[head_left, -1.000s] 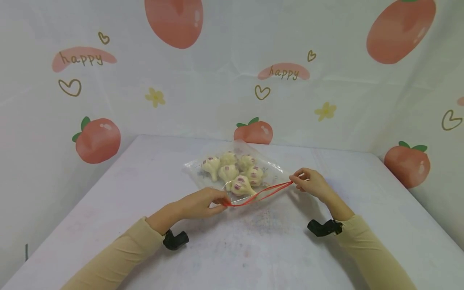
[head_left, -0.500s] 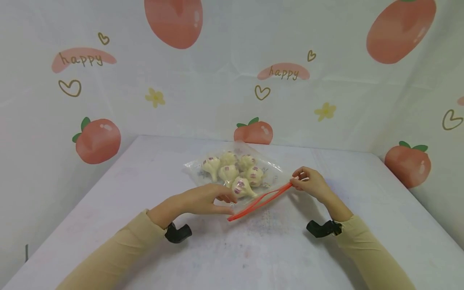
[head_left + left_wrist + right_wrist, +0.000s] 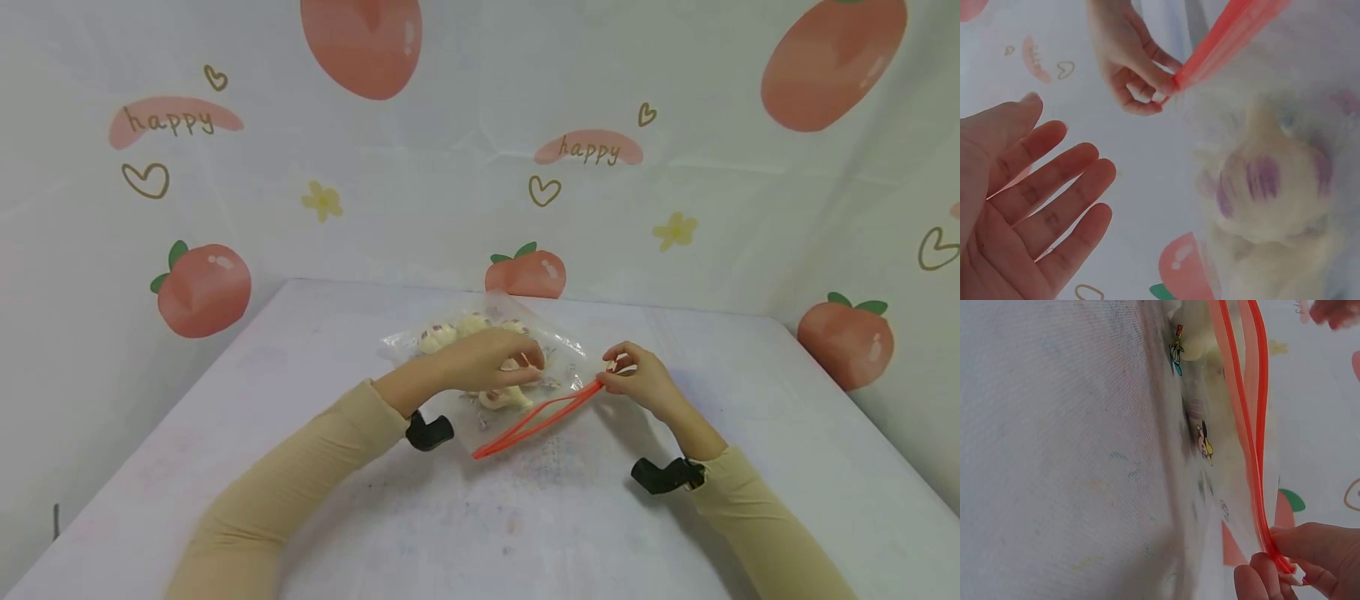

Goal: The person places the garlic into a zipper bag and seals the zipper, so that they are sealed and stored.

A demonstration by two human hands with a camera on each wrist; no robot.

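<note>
A clear zip bag (image 3: 567, 340) with a red zip edge (image 3: 517, 437) lies on the table, several garlic bulbs (image 3: 437, 337) inside it. At the bag's right corner my right hand (image 3: 643, 382) pinches one end of the red edge. A small white piece (image 3: 1292, 577) shows at that end in the right wrist view. Over the middle of the bag hovers my left hand (image 3: 491, 358), covering some of the bulbs from the head view. Its fingers (image 3: 1063, 187) are extended and hold nothing in the left wrist view. Two red strips stand apart along the bag's mouth.
A white table (image 3: 510, 533) lies under the bag. Behind it hangs a white backdrop (image 3: 435, 208) printed with red fruit, hearts and flowers. Black wrist mounts (image 3: 429, 432) sit at both cuffs.
My left hand has let go of the left end of the red zip edge and moved right and farther over the bag. The right hand stays at the right corner.
</note>
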